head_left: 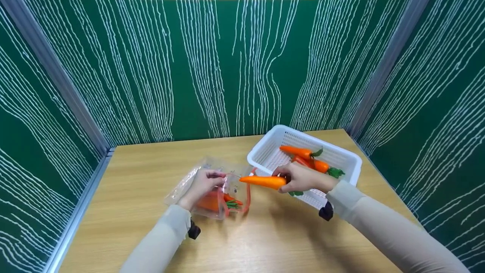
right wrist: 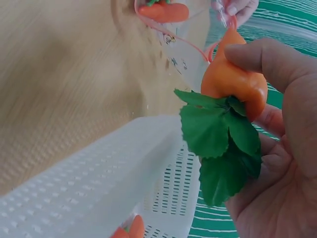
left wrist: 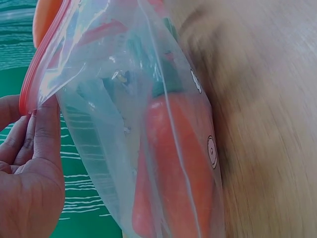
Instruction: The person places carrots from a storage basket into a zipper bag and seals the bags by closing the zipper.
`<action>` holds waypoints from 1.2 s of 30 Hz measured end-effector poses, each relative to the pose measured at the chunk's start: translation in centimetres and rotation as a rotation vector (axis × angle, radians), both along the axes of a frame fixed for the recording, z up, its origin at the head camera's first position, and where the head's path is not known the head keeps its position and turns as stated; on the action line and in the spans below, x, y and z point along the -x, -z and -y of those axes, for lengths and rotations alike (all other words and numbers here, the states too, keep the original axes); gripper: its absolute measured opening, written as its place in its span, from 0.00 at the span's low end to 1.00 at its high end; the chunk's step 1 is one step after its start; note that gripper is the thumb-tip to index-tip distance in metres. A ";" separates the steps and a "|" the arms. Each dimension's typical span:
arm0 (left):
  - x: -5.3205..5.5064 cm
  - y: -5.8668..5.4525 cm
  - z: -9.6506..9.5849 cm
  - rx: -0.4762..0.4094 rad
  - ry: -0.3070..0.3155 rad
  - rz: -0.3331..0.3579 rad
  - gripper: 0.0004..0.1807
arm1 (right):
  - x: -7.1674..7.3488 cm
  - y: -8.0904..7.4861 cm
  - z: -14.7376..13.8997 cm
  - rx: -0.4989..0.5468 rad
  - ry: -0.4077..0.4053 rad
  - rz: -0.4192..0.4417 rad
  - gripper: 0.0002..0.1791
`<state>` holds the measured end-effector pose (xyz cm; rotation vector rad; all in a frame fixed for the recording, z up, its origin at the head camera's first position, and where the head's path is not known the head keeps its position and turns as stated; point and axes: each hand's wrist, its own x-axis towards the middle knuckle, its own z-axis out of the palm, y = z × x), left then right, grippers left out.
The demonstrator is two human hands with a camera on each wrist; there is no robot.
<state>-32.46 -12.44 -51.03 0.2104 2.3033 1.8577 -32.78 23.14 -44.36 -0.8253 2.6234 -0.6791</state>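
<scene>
In the head view my left hand (head_left: 202, 184) pinches the red-edged rim of a clear zip bag (head_left: 181, 189), whose mouth gapes toward the right. Inside the bag lie orange carrots (left wrist: 181, 163) with green tops, seen through the plastic in the left wrist view. My right hand (head_left: 301, 177) grips another orange carrot (head_left: 265, 182) near its leafy end, the pointed tip right at the bag's mouth. Green leaves (right wrist: 218, 134) hang from that carrot in the right wrist view, with my thumb on one side and fingers on the other.
A white perforated plastic basket (head_left: 261, 149) stands at the right, partly beneath my right forearm. Several carrots (head_left: 297, 151) with green leaves lie in it. Green panels (head_left: 235, 76) with white wavy lines enclose the back and sides of the wooden table (head_left: 125, 212).
</scene>
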 end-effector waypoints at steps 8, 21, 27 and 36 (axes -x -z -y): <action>0.0 0.0 -0.3 -0.020 -0.023 -0.006 0.13 | -0.3 0.9 1.0 0.016 0.000 0.075 0.24; 0.1 0.0 -0.4 -0.013 -0.017 -0.002 0.14 | -1.0 2.4 3.1 0.007 0.025 0.099 0.23; 0.1 -0.4 -0.4 0.012 0.010 -0.010 0.15 | -1.0 3.1 4.1 0.050 0.031 0.098 0.21; 0.2 0.0 -0.3 0.015 0.018 -0.021 0.15 | -0.9 4.7 5.8 0.122 0.045 0.069 0.21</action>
